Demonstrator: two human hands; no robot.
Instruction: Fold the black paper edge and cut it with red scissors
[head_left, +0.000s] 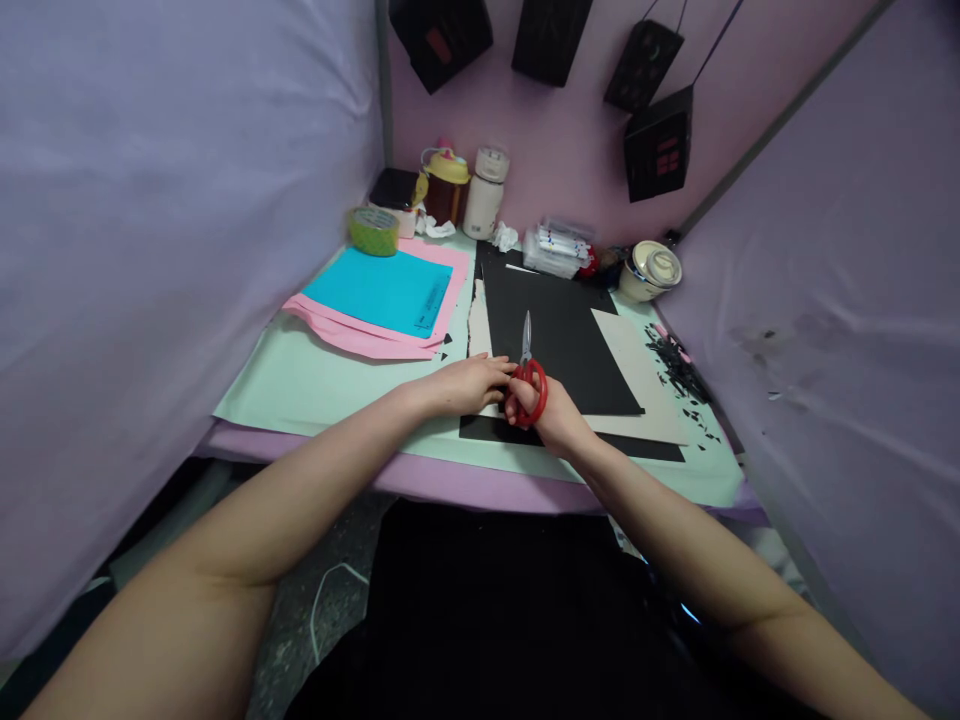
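My right hand (551, 412) is closed around the red handles of a pair of scissors (527, 345). The blades point away from me and look nearly together, over a black sheet of card (566, 330). Beside it, my left hand (480, 383) lies with fingers stretched out at the near left corner of the black card, its fingertips close to the scissor handles. Below the black card is a pale grey board (645, 400), and another dark sheet (637, 446) shows under that at the near side.
Blue sheets (382, 285) rest on pink paper (337, 337) at left, with green tape (373, 232) behind. A white bottle (485, 195), pen box (555, 248) and lidded bowl (649, 270) stand at the back. Black scraps (679, 370) lie at right. Black paper boxes (660, 145) hang above.
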